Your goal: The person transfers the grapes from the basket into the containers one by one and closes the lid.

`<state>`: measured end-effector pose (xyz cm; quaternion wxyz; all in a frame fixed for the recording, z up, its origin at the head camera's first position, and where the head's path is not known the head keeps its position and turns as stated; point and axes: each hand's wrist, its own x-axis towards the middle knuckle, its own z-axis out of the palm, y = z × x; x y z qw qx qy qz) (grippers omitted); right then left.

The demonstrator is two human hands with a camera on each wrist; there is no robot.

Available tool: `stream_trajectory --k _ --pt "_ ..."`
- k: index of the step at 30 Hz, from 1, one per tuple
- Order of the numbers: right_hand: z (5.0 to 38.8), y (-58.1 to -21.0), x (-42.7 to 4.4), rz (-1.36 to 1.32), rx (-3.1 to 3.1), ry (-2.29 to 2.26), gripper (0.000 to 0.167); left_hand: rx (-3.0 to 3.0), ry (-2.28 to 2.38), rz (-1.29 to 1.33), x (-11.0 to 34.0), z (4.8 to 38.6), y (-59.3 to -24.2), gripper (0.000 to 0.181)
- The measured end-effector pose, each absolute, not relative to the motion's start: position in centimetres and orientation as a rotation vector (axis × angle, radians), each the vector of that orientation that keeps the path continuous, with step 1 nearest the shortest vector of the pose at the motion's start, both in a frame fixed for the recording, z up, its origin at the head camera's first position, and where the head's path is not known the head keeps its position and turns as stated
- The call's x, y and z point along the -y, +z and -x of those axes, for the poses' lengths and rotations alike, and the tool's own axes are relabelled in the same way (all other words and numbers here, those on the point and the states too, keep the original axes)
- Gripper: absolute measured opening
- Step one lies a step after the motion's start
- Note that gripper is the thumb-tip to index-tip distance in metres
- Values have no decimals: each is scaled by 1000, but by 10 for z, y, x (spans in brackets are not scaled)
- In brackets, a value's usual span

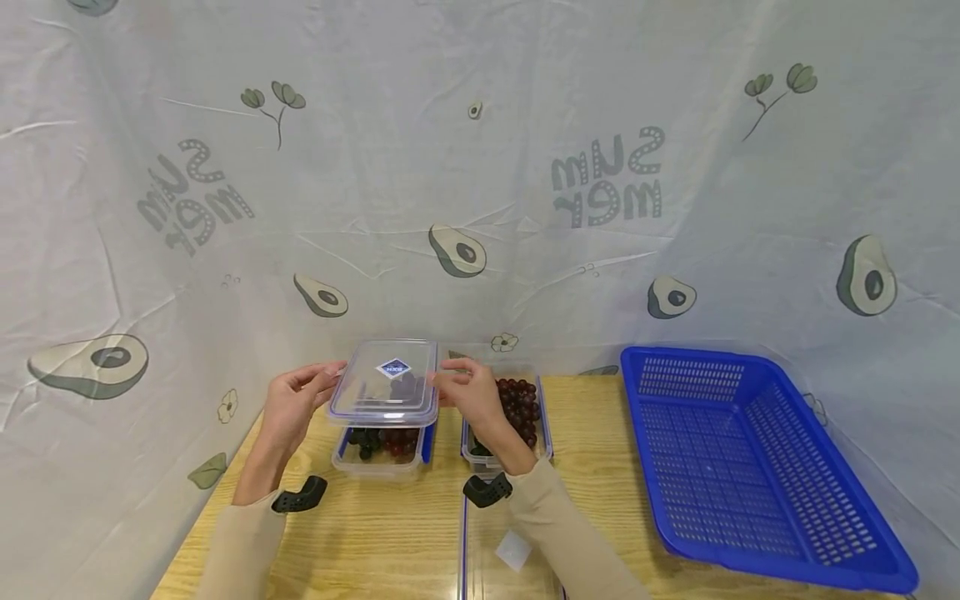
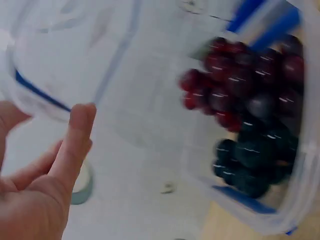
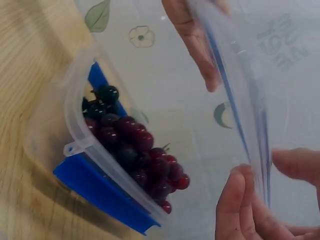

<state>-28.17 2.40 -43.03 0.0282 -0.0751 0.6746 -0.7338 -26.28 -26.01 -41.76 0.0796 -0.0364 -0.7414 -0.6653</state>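
Two pale sleeves, the left and the right, come in from the lower edge, each with a black wrist device, one at the left cuff and one at the right. Partly under the right forearm lies a flat clear piece bearing a white square; it may be another lid, though the arm hides too much of it to be sure. Beyond it on the wooden tabletop, a clear container sits uncovered, dark green grapes at its left and red grapes at its right, with a blue latch hanging at the right side. Over this container, raised and not touching it, is a clear lid with a blue diamond label. The left hand has its grip pinching the lid's left edge between thumb and fingers; the right hand has its grip pinching the right edge the same way. Just right of that container stands a second clear container, partly behind the right hand, filled with dark red grapes. Well apart to the right rests a blue slotted basket. Behind everything hangs a pale curtain printed with avocados, flowers and mirrored lettering.
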Motion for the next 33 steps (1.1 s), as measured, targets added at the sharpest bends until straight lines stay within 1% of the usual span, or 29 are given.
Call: stream_trajectory --k 3,6,10,13,18,23,25,30,33 --pt "287 -438 -24 189 -2162 -2145 41 2352 -1899 -2 258 272 -426 54" --pt "290 -444 -23 158 -2233 -2050 33 2462 -1844 -92 256 280 -435 54" --pt "289 -448 -22 159 -2296 -2000 23 2470 -1876 -157 256 283 -444 49" --pt "288 -451 -20 159 -2331 -1981 20 2475 -1889 -187 255 282 -447 48" --pt "289 -457 -13 152 -2382 -1941 23 2507 -1833 -258 257 280 -450 48" --pt "291 -461 -1 91 -2456 -1868 26 2520 -1736 -325 258 281 -455 52" --pt "291 -463 6 65 -2471 -1828 30 2524 -1687 -361 258 281 -457 52" --pt "291 -467 19 37 -2638 -1624 57 2547 -1626 -389 261 282 -467 48" --pt "293 -470 24 41 -2781 -1476 65 2567 -1621 -374 263 285 -472 49"
